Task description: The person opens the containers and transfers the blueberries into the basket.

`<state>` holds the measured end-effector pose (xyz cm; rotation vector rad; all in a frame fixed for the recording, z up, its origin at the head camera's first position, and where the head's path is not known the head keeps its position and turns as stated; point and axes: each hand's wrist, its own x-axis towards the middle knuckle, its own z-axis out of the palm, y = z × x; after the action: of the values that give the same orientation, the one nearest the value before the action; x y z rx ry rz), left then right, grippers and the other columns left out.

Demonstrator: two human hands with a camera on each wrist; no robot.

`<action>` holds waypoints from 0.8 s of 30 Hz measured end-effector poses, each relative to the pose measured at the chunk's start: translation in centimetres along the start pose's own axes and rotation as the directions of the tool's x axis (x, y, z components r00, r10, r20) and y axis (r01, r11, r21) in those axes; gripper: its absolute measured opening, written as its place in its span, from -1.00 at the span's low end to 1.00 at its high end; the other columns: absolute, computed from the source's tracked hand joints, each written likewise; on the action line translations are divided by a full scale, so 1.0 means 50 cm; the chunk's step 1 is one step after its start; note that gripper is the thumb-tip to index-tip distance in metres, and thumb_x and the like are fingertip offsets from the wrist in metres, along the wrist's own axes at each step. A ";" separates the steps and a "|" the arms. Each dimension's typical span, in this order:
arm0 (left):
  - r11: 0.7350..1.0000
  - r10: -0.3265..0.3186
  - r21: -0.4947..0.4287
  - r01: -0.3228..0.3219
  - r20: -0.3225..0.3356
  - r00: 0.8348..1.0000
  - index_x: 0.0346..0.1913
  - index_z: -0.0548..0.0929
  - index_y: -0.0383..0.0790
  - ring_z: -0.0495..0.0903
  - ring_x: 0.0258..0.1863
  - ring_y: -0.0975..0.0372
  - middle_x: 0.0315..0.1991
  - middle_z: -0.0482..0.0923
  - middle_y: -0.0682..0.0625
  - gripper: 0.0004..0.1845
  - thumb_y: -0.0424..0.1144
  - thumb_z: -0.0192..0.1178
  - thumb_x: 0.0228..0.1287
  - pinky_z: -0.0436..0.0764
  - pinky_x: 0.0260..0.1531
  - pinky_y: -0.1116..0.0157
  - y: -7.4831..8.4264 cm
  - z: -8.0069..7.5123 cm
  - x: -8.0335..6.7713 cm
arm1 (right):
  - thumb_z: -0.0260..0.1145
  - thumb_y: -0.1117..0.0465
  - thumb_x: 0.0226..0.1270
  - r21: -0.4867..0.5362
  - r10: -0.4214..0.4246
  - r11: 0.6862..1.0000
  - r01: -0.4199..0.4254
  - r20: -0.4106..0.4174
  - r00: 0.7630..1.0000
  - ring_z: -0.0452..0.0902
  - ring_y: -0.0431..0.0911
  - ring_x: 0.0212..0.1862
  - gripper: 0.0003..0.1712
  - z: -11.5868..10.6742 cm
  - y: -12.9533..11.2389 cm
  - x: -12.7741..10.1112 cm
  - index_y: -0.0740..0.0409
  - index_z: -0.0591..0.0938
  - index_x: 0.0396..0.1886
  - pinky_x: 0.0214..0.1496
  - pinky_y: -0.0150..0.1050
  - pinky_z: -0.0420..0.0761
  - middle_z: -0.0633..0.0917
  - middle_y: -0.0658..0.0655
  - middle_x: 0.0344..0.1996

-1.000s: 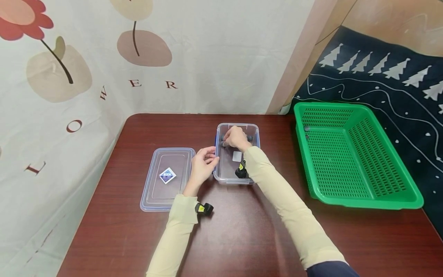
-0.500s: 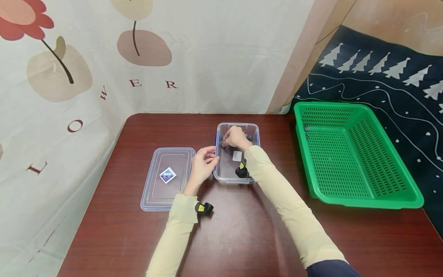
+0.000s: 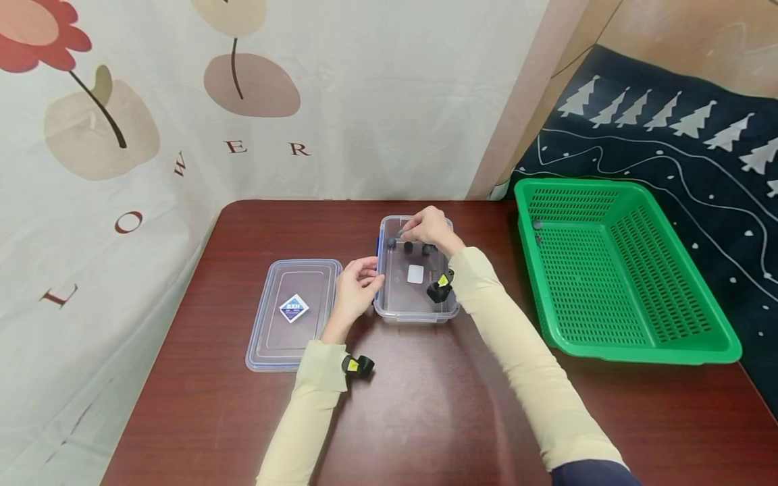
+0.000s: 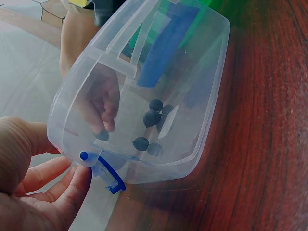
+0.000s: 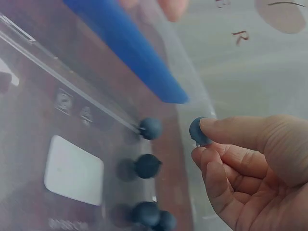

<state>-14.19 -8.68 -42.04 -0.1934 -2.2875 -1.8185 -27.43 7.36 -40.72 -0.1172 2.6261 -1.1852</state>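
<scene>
My right hand (image 3: 428,226) is over the far end of a clear plastic box (image 3: 395,297). It pinches a small dark-blue ball (image 5: 197,132) with a tiny nub between thumb and fingertips. Several more such balls (image 5: 147,166) lie on the box floor beneath, near the far end. On the box's left side, my left hand (image 3: 358,287) touches the wall with loosely extended fingers. The left wrist view has those fingertips (image 4: 79,180) right at a blue latch (image 4: 113,175) that hangs folded out.
A clear lid (image 3: 273,344) with a diamond-shaped sticker lies left of the box, partly under the left wrist. At the right stands a green plastic basket (image 3: 644,354) with a couple of small dark things near its left wall. Behind the table hangs a printed cloth (image 3: 389,135).
My right hand has risen from the box floor and moved toward the far right, holding a ball and uncovering the others. The left hand stays at the box's side.
</scene>
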 end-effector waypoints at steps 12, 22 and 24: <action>1.000 0.000 0.000 0.000 0.001 1.000 -0.07 0.46 -0.76 0.52 -0.21 -0.28 -0.15 0.45 -0.55 -0.66 -0.70 0.15 0.02 0.64 -0.10 -0.04 0.005 0.001 -0.002 | 0.42 0.24 0.10 0.078 0.002 0.997 0.001 -0.039 0.999 0.59 0.06 -0.34 -0.77 -0.093 -0.005 -0.025 0.28 0.71 -0.25 -0.23 -0.09 0.68 0.69 0.14 -0.40; 1.000 0.010 0.026 -0.009 -0.021 1.000 -0.06 0.50 -0.68 0.56 -0.23 -0.19 -0.16 0.50 -0.45 -0.66 -0.65 0.20 0.03 0.70 -0.14 0.14 -0.061 0.008 0.012 | 0.39 0.18 0.17 0.088 0.048 0.995 -0.039 -0.105 0.993 0.58 0.07 -0.27 -0.71 -0.167 0.013 -0.048 0.28 0.68 -0.17 -0.24 -0.28 0.69 0.67 0.24 -0.21; 1.000 0.013 0.029 -0.012 -0.026 1.000 -0.06 0.52 -0.64 0.57 -0.23 -0.15 -0.16 0.51 -0.41 -0.66 -0.63 0.22 0.03 0.71 -0.15 0.24 -0.074 0.009 0.015 | 0.39 0.17 0.17 0.091 0.057 0.995 -0.046 -0.118 0.991 0.59 0.07 -0.25 -0.69 -0.181 0.020 -0.054 0.28 0.68 -0.16 -0.23 -0.29 0.70 0.67 0.25 -0.21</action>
<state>-15.81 -9.13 -45.45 -0.1781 -2.2882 -1.7706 -27.21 15.08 -35.17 0.0398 2.6554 -1.3273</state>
